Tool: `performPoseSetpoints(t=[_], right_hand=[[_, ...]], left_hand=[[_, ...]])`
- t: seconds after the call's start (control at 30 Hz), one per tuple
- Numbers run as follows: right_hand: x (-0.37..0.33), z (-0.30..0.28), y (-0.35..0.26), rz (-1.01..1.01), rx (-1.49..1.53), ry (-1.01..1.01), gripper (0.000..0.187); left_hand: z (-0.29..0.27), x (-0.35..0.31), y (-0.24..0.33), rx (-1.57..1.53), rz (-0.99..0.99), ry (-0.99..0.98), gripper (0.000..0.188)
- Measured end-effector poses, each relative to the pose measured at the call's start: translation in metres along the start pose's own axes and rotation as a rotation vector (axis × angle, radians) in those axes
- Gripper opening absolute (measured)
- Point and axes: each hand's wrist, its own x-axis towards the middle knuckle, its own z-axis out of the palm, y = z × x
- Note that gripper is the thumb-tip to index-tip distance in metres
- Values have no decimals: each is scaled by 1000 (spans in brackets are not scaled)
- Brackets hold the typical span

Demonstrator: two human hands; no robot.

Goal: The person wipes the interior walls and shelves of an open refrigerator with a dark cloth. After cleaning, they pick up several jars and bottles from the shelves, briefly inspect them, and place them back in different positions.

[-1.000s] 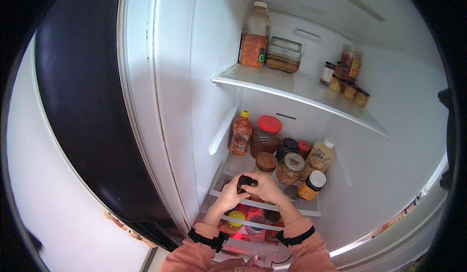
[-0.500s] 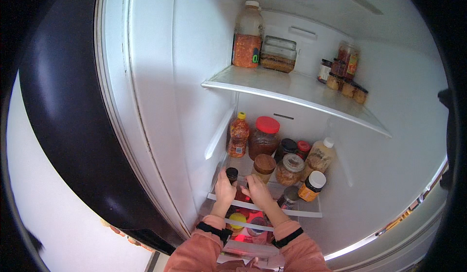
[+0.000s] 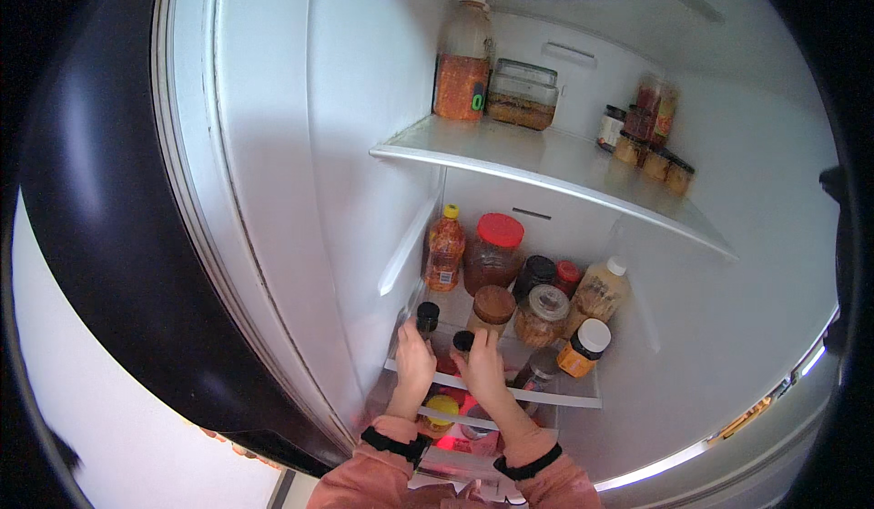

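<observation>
A small black-capped bottle (image 3: pixel 427 315) stands upright near the left wall of the lower fridge shelf. Beside it is my left hand (image 3: pixel 415 363), its fingers a little apart along the bottle's left side; whether they still touch it is hard to see. My right hand (image 3: pixel 482 365) grips a small black-lidded jar (image 3: pixel 463 340) at the shelf's front, thumb on one side and fingers on the other. The jar's lower part is hidden by the hand. Just behind it sits a jar with a brown wood-look lid (image 3: pixel 492 303).
Behind stand a yellow-capped bottle (image 3: pixel 444 252), a big red-lidded jar (image 3: pixel 496 245), a clear-lidded jar (image 3: pixel 543 318) and a white-lidded orange jar (image 3: pixel 584 350). A glass shelf (image 3: pixel 546 170) with bottles and jars hangs above. Below the lower shelf's front rail (image 3: pixel 537 395) is a yellow-lidded jar (image 3: pixel 442 409).
My left hand has drawn slightly left, its fingers loosening from the black-capped bottle. The black-lidded jar by my right hand shows more clearly. The view has shifted slightly.
</observation>
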Motion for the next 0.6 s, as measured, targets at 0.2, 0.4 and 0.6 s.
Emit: performPoseSetpoints(t=[0.2, 0.4, 0.6], right_hand=[[32, 41, -3, -35, 2, 21, 40], [50, 50, -10, -110, -86, 23, 23], [28, -82, -63, -326, -101, -114, 31]], left_hand=[[11, 23, -4, -54, -58, -89, 49], [29, 47, -8, -88, -140, -123, 47], [32, 53, -12, -126, -78, -136, 64]])
